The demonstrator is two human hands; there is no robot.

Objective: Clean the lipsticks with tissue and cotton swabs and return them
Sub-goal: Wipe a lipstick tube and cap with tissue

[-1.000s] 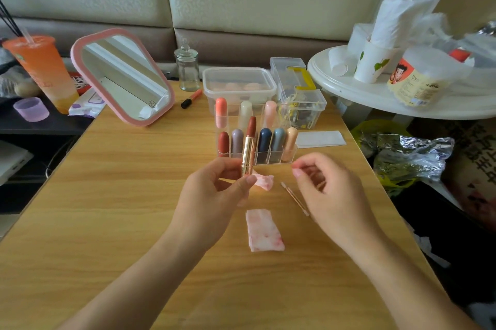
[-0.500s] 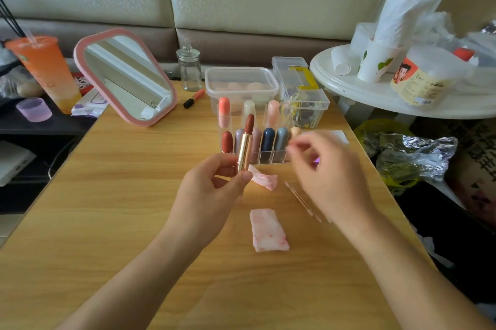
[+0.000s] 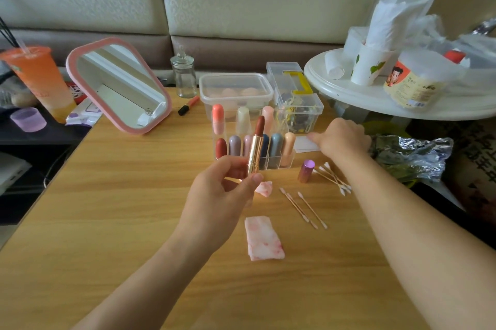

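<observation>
My left hand (image 3: 222, 201) grips the gold tube of an open brown-red lipstick (image 3: 256, 147) and holds it upright in front of the clear organizer (image 3: 268, 162), which is filled with several capped lipsticks. My right hand (image 3: 343, 139) is stretched out to the right of the organizer, its fingertips pinching the white tissue stack (image 3: 303, 145). A purple cap (image 3: 306, 171) stands on the table. Beside the cap lie clean cotton swabs (image 3: 332, 178), and nearer to me two used swabs (image 3: 303, 207). A folded stained tissue (image 3: 264, 238) and a small crumpled tissue piece (image 3: 264, 188) lie below my left hand.
A pink mirror (image 3: 118, 85) leans at the back left next to an orange drink cup (image 3: 40, 80). Behind the organizer are a glass jar (image 3: 183, 77), a lidded plastic box (image 3: 236, 93) and a clear bin (image 3: 295, 99). A white round side table (image 3: 375, 104) stands to the right.
My right hand has left the used swabs and moved up and right onto the tissue stack. My left hand keeps the lipstick upright in almost the same spot.
</observation>
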